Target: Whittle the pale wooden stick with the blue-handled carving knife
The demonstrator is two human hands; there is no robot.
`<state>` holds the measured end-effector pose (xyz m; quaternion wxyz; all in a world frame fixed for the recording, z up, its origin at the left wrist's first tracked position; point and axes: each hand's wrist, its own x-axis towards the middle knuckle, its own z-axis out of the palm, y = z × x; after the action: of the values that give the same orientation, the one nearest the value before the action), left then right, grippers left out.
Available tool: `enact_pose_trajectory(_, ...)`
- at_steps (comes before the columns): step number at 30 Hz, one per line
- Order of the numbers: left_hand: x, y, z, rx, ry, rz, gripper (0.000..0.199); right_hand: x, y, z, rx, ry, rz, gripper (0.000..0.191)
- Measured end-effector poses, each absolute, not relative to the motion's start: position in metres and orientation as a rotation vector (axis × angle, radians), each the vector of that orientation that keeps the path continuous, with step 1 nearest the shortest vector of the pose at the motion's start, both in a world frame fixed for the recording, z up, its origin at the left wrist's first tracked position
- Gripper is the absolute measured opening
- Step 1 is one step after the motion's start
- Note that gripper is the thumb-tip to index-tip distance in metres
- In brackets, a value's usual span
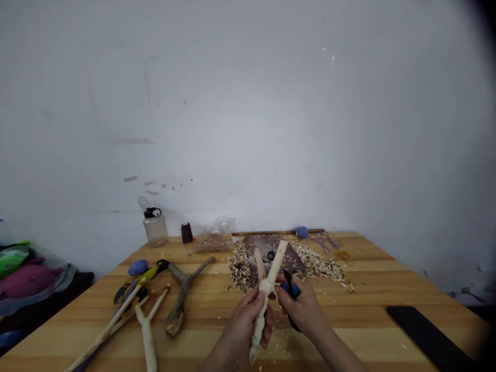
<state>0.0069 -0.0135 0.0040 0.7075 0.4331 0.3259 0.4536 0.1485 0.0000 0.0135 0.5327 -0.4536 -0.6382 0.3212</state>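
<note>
Upright in front of me is a peeled, pale forked stick (275, 265), its two prongs pointing up. My left hand (245, 321) is closed around its handle, below the fork. My right hand (303, 306) grips a black-and-blue-handled tool (291, 290) close to the right side of the fork. Its working end is partly hidden by the fingers and the wood, so its exact kind is unclear. Behind the stick lies a dark brown sheet (251, 253) strewn with wood shavings (323, 264), with small black rings (268, 256) on it.
At left lie a bark-covered forked branch (184, 293), another peeled fork (147, 336), long thin sticks (104, 330) and blue yarn (138, 267). Along the wall stand a jar (155, 230), dark thread spool (186, 233), bag of rubber bands (213, 242) and yarn ball (302, 232). A black slab (426, 336) lies right.
</note>
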Motion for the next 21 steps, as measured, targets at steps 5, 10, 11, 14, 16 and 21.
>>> enact_pose_trajectory(5,0.007,-0.010,-0.005,1.244,0.927,1.114,0.035,0.147,0.000,0.013,-1.102,-1.534,0.679,0.028)
enact_pose_trajectory(10,0.002,-0.005,-0.011,1.407,1.047,1.420,0.028,0.144,0.003,0.007,-1.125,-1.510,0.526,0.023)
enact_pose_trajectory(11,0.000,-0.003,-0.010,1.413,1.070,1.480,0.028,0.145,0.004,0.005,-1.134,-1.517,0.517,0.022)
enact_pose_trajectory(14,-0.004,0.004,-0.009,1.432,1.257,1.581,0.021,0.149,0.007,0.000,-1.176,-1.529,0.478,0.021)
enact_pose_trajectory(16,-0.007,0.010,-0.010,1.420,1.368,1.592,0.018,0.151,0.009,-0.003,-1.195,-1.542,0.455,0.019)
enact_pose_trajectory(21,-0.012,0.016,-0.007,1.168,1.281,1.416,0.017,0.152,0.009,-0.007,-1.132,-1.514,0.667,0.013)
